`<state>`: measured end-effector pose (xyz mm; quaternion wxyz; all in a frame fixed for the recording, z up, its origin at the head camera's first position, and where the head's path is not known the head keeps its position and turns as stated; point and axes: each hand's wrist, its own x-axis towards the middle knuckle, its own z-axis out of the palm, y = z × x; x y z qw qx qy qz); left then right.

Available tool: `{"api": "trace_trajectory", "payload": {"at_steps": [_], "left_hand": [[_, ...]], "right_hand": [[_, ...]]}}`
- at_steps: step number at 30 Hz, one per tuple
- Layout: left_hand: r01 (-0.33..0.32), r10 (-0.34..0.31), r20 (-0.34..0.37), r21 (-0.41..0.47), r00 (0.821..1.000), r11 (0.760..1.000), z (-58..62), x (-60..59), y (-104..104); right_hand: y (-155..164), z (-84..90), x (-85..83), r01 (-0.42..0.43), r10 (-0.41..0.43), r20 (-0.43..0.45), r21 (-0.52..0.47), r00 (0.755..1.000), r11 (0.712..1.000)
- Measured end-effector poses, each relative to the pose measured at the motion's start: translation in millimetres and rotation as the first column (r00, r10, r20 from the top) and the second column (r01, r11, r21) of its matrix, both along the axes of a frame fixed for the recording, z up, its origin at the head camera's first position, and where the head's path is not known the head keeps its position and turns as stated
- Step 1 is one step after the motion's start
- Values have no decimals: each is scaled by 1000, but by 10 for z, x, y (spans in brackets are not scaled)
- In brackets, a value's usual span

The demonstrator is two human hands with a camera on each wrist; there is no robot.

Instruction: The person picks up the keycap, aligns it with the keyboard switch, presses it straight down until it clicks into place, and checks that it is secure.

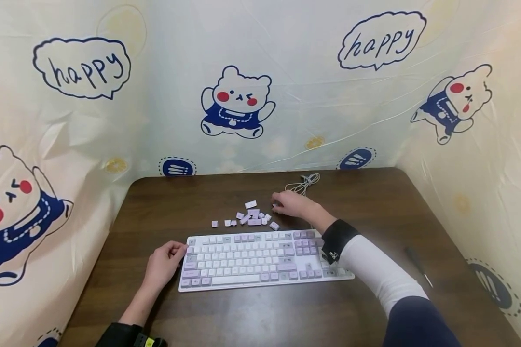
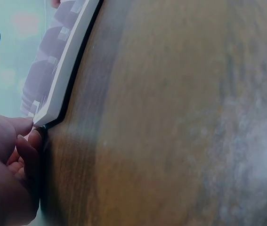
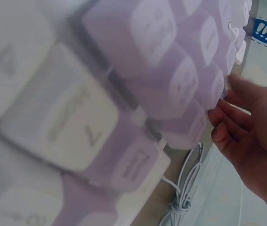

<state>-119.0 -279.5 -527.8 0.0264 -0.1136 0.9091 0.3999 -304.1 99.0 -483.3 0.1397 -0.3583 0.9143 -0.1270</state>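
Note:
A white and lilac keyboard (image 1: 248, 260) lies on the table. My left hand (image 1: 165, 262) pinches its left edge; in the left wrist view the thumb is on top of the keyboard's corner and a finger under it. Behind the keyboard is a loose group of white and lilac keycaps (image 1: 253, 212). My right hand (image 1: 293, 204) reaches across the keyboard's right part to the right end of this group, fingertips pinching a small lilac keycap (image 1: 275, 206), mostly hidden by the fingers. In the right wrist view, large keys (image 3: 72, 117) hide part of what the fingertips do.
A bundled pale cable (image 1: 306, 183) lies behind my right hand. A dark-handled screwdriver-like tool (image 1: 418, 266) rests at the right of the brown table (image 1: 260, 318). A printed curtain (image 1: 308, 96) hangs around the back and sides.

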Motion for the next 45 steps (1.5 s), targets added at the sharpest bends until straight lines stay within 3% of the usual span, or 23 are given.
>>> {"api": "trace_trajectory", "payload": {"at_steps": [5,17,24,29,38,45], "left_hand": [[-6,6,2,-8,1000,1000,-35,-5,0],[-9,9,-4,4,1000,1000,-36,2,5],[3,-3,-6,10,1000,1000,-29,-19,22],[1,-1,1,1,1000,1000,-8,-11,11],[-1,1,1,-11,1000,1000,-24,-31,-4],[8,-8,7,0,1000,1000,-24,-46,-4]], "right_hand": [[-36,-33,-30,-2,2,-38,-11,999,1000],[-27,-42,5,51,-51,-14,-21,999,998],[125,61,94,121,-121,-7,7,993,993],[298,164,251,133,-135,-47,-30,990,991],[700,323,646,239,-240,-12,-84,971,968],[971,345,913,266,-272,-41,-119,961,957]]}}
